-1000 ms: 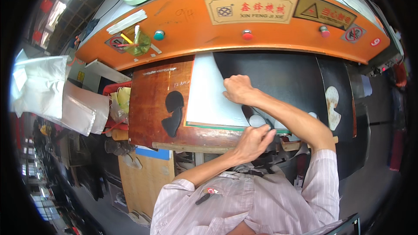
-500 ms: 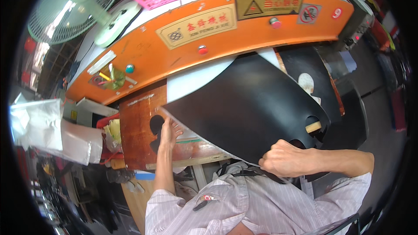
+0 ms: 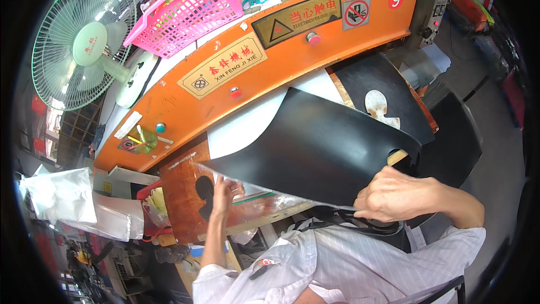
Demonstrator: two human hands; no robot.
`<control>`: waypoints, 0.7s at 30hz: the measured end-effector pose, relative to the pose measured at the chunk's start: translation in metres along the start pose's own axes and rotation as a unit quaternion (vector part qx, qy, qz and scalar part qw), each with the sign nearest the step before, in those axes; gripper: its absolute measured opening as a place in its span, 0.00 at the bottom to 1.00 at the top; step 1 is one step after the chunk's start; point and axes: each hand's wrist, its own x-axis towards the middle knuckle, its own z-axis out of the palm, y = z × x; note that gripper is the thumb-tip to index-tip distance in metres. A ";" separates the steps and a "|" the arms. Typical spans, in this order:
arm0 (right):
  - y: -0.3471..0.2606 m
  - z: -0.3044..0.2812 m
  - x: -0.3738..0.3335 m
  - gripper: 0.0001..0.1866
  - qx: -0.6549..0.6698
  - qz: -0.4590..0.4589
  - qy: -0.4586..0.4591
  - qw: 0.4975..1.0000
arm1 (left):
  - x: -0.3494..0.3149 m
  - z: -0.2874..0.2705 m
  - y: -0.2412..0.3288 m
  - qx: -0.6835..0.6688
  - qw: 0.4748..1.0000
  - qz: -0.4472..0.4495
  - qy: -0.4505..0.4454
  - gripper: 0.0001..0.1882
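Observation:
A large, smooth black sheet [image 3: 320, 135], like leather or rubber, slants over the work surface with its near edge raised. My right hand [image 3: 388, 194] is closed around that near edge, beside a cut-out hole in the sheet. By the sheet's left near edge is my left hand [image 3: 226, 192], fingers apart and one fingertip at the edge; whether it bears any weight is unclear. Left of it, a black rounded cut shape [image 3: 203, 194] lies on the brown board [image 3: 179, 183]. Part of a white board [image 3: 236, 126] shows behind the sheet.
An orange machine beam [image 3: 225, 79] with coloured buttons crosses behind the sheet. On top stand a pink basket [image 3: 191, 14] and a green fan [image 3: 90, 42]. A pale rounded template [image 3: 376, 102] lies on dark material at right. Silvery plastic bags [image 3: 62, 197] hang at left.
The view has shifted. My right hand still grips the sheet's near edge and now sits closer to the hole. My left hand stays by the left edge, with its fingers more curled.

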 end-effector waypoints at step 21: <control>-0.052 -0.106 -0.144 0.16 -0.101 0.127 0.210 0.964 | -0.019 0.094 0.160 0.198 0.936 0.282 0.075 0.20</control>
